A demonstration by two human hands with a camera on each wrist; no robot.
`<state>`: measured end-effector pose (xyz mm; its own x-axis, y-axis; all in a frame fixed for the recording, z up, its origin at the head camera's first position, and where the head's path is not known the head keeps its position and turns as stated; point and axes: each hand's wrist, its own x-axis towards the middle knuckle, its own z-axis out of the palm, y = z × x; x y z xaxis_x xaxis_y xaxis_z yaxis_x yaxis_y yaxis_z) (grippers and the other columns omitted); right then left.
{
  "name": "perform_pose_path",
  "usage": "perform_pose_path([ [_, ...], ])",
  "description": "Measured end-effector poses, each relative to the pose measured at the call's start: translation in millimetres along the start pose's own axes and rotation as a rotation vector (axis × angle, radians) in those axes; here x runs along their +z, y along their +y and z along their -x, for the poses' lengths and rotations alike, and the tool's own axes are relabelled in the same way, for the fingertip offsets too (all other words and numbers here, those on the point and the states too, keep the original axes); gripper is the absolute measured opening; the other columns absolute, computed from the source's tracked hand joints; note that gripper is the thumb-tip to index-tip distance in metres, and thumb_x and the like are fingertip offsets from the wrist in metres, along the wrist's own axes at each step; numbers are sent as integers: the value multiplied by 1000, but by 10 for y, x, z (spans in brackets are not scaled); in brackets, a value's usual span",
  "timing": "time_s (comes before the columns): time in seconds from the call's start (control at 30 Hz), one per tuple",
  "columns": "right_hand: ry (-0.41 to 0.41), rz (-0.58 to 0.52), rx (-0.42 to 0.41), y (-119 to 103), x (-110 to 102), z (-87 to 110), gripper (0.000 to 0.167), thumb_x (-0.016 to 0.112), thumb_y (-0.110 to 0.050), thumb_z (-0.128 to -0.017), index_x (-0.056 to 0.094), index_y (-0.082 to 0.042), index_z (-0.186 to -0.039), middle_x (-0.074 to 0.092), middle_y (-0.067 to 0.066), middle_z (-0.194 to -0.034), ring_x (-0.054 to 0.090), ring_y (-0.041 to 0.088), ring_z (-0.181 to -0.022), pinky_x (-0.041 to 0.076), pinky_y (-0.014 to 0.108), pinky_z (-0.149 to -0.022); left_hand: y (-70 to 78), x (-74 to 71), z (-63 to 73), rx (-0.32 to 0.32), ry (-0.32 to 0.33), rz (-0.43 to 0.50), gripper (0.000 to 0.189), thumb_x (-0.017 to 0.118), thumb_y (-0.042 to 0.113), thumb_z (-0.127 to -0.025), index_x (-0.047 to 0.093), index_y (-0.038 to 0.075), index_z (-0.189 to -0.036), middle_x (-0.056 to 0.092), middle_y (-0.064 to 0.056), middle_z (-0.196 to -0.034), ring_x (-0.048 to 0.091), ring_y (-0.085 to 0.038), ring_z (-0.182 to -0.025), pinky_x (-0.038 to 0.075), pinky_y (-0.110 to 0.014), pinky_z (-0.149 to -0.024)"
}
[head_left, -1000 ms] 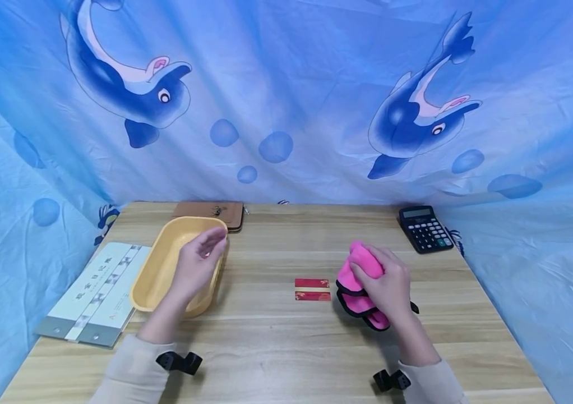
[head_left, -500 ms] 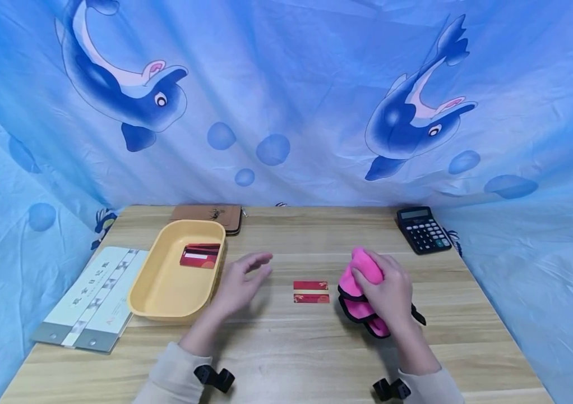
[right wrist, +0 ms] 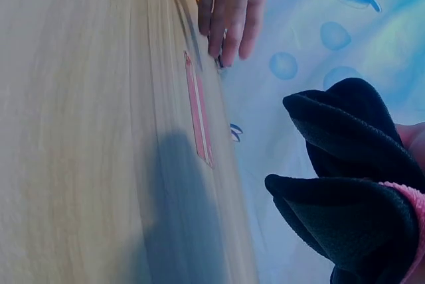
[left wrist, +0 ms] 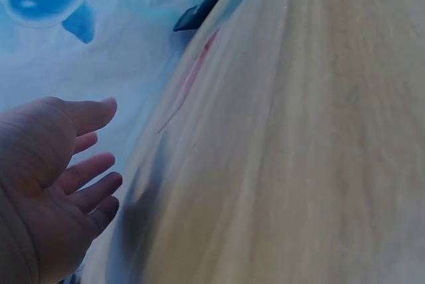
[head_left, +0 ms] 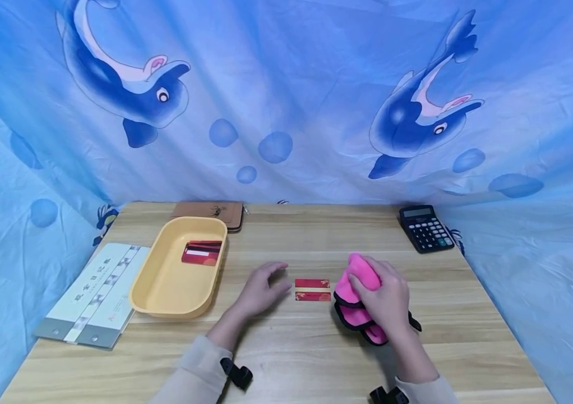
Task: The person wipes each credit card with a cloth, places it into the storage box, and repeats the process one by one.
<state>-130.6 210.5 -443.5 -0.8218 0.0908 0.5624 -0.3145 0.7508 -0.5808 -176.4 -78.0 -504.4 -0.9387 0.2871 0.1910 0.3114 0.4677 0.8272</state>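
My left hand point(head_left: 262, 289) is over the middle of the table with nothing in it, its fingers apart and loosely bent. Just past its fingertips a red card with a gold band point(head_left: 313, 290) lies flat on the wood. My right hand point(head_left: 386, 292) grips a folded pink cloth point(head_left: 354, 317) with black edging, to the right of that card. Dark folds of the cloth point(right wrist: 345, 217) fan out in the right wrist view, raised over the table and casting a shadow. Several red cards point(head_left: 202, 252) lie in the yellow tray point(head_left: 165, 300) on the left.
A pale notebook point(head_left: 96, 294) lies left of the tray, partly under its edge in this view. Behind the tray is a brown zipped wallet point(head_left: 231, 216). A black calculator point(head_left: 426, 229) sits at the back right, before a blue dolphin-print curtain point(head_left: 317, 185).
My left hand has left the tray and moved right, up to the card on the table, uncovering the red cards in the tray. The right hand still holds the pink cloth, nearly in place.
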Motion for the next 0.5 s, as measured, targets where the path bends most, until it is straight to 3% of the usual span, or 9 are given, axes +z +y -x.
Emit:
perform_pose_path([
  [0.2,2,-12,3,-20,-8,16,50,91,-23,-76,75,-10,-121,74,9,-108,70,22,-92,59,43,-71,5,91,-89,-60,-60,13,53,80,20,-89,61,3,-136,62,-12,-137,52,-30,-133,39,-46,-115],
  [0.5,-6,-19,20,-31,-19,17,50,91,-23,-76,75,-10,-121,74,9,-107,70,22,-90,59,41,-69,2,228,-135,8,-86,-133,63,89,33,-77,66,8,-130,65,-10,-132,54,-31,-128,38,-51,-112],
])
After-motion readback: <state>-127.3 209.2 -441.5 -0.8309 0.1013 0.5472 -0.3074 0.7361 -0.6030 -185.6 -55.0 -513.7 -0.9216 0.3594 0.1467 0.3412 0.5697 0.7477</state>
